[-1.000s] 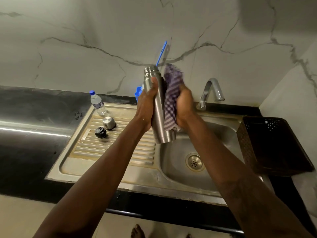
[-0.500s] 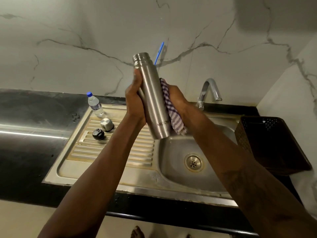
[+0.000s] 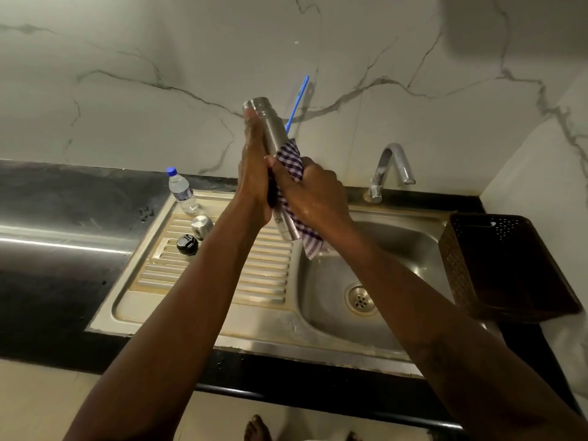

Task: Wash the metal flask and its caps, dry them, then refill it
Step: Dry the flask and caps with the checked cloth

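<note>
The metal flask (image 3: 270,128) is held up over the sink, tilted with its open mouth up and to the left. My left hand (image 3: 254,173) grips its upper half. My right hand (image 3: 313,192) holds a purple checked cloth (image 3: 291,160) wrapped round the flask's lower half; a loose cloth end hangs below the base. The steel cap (image 3: 201,225) and the black inner cap (image 3: 187,244) sit on the ribbed drainboard (image 3: 254,275) to the left.
A small plastic water bottle (image 3: 181,192) stands at the drainboard's back left corner. The sink basin (image 3: 397,256) with its drain lies below my right arm, the tap (image 3: 389,170) behind it. A dark perforated basket (image 3: 502,268) stands at the right. A blue stick (image 3: 297,103) leans on the wall.
The flask has tilted further left. My right hand has come round the front of the flask's lower half with the cloth, after holding it higher and behind.
</note>
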### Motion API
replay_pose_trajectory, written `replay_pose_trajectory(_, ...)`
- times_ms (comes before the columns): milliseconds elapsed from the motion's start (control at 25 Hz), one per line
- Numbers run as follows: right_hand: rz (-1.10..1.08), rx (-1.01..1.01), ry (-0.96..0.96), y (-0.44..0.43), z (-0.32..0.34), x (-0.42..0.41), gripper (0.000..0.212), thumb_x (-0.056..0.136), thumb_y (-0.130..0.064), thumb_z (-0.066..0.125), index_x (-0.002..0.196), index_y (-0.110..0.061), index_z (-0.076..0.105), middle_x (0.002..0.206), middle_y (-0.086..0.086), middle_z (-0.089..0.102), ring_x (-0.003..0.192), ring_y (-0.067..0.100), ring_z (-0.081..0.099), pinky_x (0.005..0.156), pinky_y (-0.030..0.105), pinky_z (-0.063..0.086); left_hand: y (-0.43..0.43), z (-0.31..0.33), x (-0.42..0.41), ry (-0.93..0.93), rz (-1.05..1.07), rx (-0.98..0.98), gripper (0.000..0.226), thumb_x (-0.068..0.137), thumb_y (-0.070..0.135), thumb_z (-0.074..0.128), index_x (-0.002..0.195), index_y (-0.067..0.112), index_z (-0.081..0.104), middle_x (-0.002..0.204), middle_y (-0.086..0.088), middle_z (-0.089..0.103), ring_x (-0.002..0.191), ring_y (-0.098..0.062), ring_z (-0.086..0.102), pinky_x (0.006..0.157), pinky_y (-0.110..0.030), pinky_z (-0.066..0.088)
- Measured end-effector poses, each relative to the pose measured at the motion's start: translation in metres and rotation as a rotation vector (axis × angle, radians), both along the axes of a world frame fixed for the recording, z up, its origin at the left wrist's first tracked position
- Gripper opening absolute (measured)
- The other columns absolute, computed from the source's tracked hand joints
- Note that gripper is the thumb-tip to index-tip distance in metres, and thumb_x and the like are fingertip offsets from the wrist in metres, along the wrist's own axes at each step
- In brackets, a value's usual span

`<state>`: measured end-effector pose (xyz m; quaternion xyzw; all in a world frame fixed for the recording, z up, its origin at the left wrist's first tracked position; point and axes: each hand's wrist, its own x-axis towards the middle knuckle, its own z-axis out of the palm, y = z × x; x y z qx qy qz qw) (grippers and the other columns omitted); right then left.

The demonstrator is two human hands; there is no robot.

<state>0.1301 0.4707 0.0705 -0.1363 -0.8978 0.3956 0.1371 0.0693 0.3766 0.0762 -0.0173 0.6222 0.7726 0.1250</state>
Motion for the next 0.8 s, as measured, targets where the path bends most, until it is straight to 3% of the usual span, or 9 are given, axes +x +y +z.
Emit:
replay_pose_trajectory(120, 0.043, 0.147, 0.148, -0.003, 0.003, 0.004, 0.06, 0.104, -0.065, 0.024, 0.13, -0.021, 0.055, 0.085, -0.009, 0.065, 0.073, 0.008, 0.062, 0.071, 0.029, 0.05, 0.002, 0.006, 0.004, -0.044, -0.123, 0.232, 0.083, 0.063, 0.063, 0.092, 0.124, 0.012, 0.068, 0.113, -0.014, 0.076, 0.109, -0.032, 0.073, 0.101, -0.056, 0.056)
replay_pose_trajectory(240, 0.054, 0.012, -0.01, 0.006, 0.008, -0.001, 0.068, 0.1, -0.074, 0.02, 0.106, -0.022, 0.062, 0.083, -0.007, 0.064, 0.074, 0.009, 0.061, 0.073, 0.032, 0.045, 0.002, 0.006, 0.004, -0.001, -0.082, 0.338, 0.075, 0.051, 0.045, 0.1, 0.112, 0.013, 0.071, 0.096, -0.008, 0.074, 0.097, -0.027, 0.071, 0.104, -0.056, 0.054)
replay_pose_trajectory(320, 0.154, -0.422, -0.187, 0.025, 0.007, -0.007, 0.077, 0.094, -0.082, 0.028, 0.105, -0.017, 0.07, 0.093, 0.006, 0.072, 0.086, 0.02, 0.069, 0.087, 0.041, 0.052, -0.001, 0.008, 0.012, 0.034, -0.1, 0.388, 0.058, 0.057, 0.048, 0.091, 0.102, 0.015, 0.078, 0.094, -0.007, 0.075, 0.095, -0.026, 0.072, 0.103, -0.053, 0.056)
replay_pose_trajectory(400, 0.278, -0.928, -0.221, 0.043, 0.001, -0.001, 0.071, 0.096, -0.074, 0.045, 0.121, -0.011, 0.069, 0.108, 0.016, 0.075, 0.097, 0.029, 0.071, 0.096, 0.055, 0.056, -0.007, 0.006, 0.014, 0.086, -0.097, 0.46, 0.043, 0.062, 0.046, 0.089, 0.094, 0.019, 0.083, 0.103, -0.008, 0.074, 0.098, -0.025, 0.07, 0.1, -0.048, 0.057)
replay_pose_trajectory(480, 0.266, -1.181, -0.189, 0.045, -0.006, 0.009, 0.067, 0.097, -0.065, 0.049, 0.13, -0.009, 0.064, 0.113, 0.018, 0.073, 0.096, 0.033, 0.07, 0.089, 0.056, 0.058, -0.009, 0.003, 0.01, 0.061, -0.031, 0.616, 0.048, 0.075, 0.039, 0.084, 0.115, 0.012, 0.075, 0.109, -0.012, 0.071, 0.103, -0.027, 0.067, 0.098, -0.047, 0.054)
replay_pose_trajectory(560, 0.202, -1.368, -0.081, 0.032, -0.012, 0.013, 0.07, 0.098, -0.064, 0.046, 0.139, -0.009, 0.058, 0.126, 0.021, 0.068, 0.108, 0.035, 0.067, 0.093, 0.056, 0.057, -0.005, 0.002, 0.004, -0.036, 0.105, 0.751, 0.057, 0.085, 0.04, 0.072, 0.13, 0.007, 0.062, 0.102, -0.012, 0.071, 0.1, -0.029, 0.069, 0.096, -0.047, 0.056)
replay_pose_trajectory(640, 0.065, -1.387, 0.08, 0.007, -0.012, 0.01, 0.073, 0.098, -0.07, 0.042, 0.144, -0.014, 0.053, 0.134, 0.015, 0.065, 0.12, 0.03, 0.064, 0.104, 0.053, 0.051, 0.001, 0.002, 0.002, -0.103, 0.185, 0.75, 0.049, 0.09, 0.043, 0.065, 0.125, 0.009, 0.061, 0.093, -0.011, 0.071, 0.092, -0.03, 0.07, 0.082, -0.043, 0.061)
replay_pose_trajectory(720, -0.072, -1.21, 0.208, -0.011, -0.004, 0.01, 0.072, 0.097, -0.073, 0.038, 0.146, -0.021, 0.048, 0.139, -0.001, 0.059, 0.124, 0.016, 0.058, 0.112, 0.041, 0.043, 0.01, 0.004, 0.006, -0.137, 0.209, 0.719, 0.045, 0.091, 0.045, 0.063, 0.119, 0.01, 0.061, 0.094, -0.012, 0.07, 0.092, -0.031, 0.07, 0.076, -0.044, 0.062)
replay_pose_trajectory(800, -0.113, -0.942, 0.372, -0.007, -0.002, 0.009, 0.043, 0.108, -0.054, 0.032, 0.133, -0.026, 0.052, 0.122, -0.011, 0.059, 0.11, -0.001, 0.057, 0.104, 0.023, 0.041, 0.017, 0.002, 0.011, -0.177, 0.246, 0.73, 0.046, 0.089, 0.044, 0.065, 0.119, 0.009, 0.061, 0.098, -0.014, 0.069, 0.094, -0.034, 0.07, 0.076, -0.046, 0.063)
